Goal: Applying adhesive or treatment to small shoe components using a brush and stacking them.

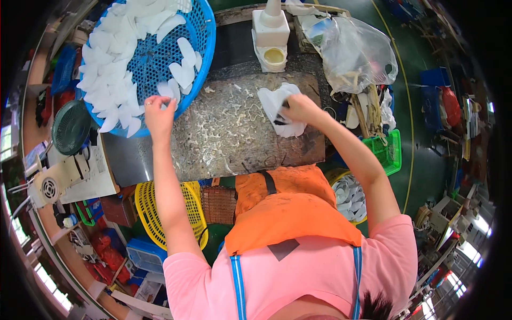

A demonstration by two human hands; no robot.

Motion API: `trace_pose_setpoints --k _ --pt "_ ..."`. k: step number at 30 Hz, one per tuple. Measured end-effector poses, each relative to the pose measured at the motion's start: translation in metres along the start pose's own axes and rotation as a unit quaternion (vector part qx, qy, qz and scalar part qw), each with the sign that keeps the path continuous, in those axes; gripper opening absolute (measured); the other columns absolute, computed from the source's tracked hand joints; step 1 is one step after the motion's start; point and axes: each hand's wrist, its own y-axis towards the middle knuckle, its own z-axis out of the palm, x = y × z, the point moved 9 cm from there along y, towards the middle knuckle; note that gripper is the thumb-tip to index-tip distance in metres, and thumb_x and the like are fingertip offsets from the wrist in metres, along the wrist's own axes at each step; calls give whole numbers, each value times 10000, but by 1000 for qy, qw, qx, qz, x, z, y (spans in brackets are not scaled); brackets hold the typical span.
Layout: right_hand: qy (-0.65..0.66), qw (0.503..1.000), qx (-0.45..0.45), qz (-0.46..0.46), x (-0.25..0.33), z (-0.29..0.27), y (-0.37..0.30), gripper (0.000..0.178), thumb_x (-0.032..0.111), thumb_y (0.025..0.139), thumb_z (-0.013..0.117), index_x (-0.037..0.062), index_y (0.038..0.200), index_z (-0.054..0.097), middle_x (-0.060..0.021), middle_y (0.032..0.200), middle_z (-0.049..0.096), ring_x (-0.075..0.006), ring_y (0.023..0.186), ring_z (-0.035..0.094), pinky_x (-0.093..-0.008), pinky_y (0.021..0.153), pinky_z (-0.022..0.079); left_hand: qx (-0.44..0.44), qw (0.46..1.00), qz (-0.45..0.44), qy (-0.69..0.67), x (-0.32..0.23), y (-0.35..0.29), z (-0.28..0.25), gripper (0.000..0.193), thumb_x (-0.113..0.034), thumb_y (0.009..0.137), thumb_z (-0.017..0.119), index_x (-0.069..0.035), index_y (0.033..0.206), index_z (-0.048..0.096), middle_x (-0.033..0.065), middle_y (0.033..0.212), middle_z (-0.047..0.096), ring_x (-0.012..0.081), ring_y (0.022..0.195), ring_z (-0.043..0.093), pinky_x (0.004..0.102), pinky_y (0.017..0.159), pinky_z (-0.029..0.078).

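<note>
Working across the smeared worktop (213, 133), we have our left hand (159, 114) at the lower right edge of the blue basket (208, 32) in the upper left of the frame. Its fingers are drawn together beside a white piece (169, 89); we cannot tell whether they pinch it or only touch it. Our right hand (303, 109), right of the frame's centre, bends over a small overlapping group of white pieces (268, 100). Its fingers are curled and blurred, with something dark near their tips, so we cannot tell what they grasp, if anything.

As for progress, we judge the work to be partway through: many flat pieces (109, 58) crowd the left side of the basket, a few lie scattered on its right, and the small group on the worktop seems yet to be dealt with. Which ones are finished, we cannot tell. We also see pale pieces (349, 200) in a yellow-rimmed container below our right forearm; whether they belong to what is left stays unclear.
</note>
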Motion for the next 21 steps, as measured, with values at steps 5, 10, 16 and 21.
trace_pose_setpoints --k 5,10,16,21 --pt "24 963 -181 -199 20 -25 35 152 126 756 589 17 845 645 -177 853 618 -354 848 599 -421 715 484 61 975 183 -109 -133 -29 91 146 -127 696 689 -53 818 658 125 947 593 303 927 561 400 780 448" --pt "-59 966 -77 -239 34 21 -29 149 89 763 557 87 883 646 -110 875 604 -300 869 601 -417 728 483 235 956 132 -115 -132 -67 216 287 -110 679 699 -71 958 641 146 970 586 323 943 565 426 806 458" --pt "13 1000 -8 -11 1 -18 -20 354 383 822 595 47 735 665 -168 692 619 -335 678 624 -428 621 484 238 957 150 -71 -145 -59 218 349 -150 641 745 -82 947 591 159 794 589 331 892 576 424 771 454" --pt "4 964 -251 -84 -7 -81 51 187 204 797 594 41 862 658 -180 822 628 -357 826 611 -450 733 482 303 928 -9 -219 -142 -62 219 215 -74 657 699 -48 817 557 114 743 591 308 725 590 375 639 452"
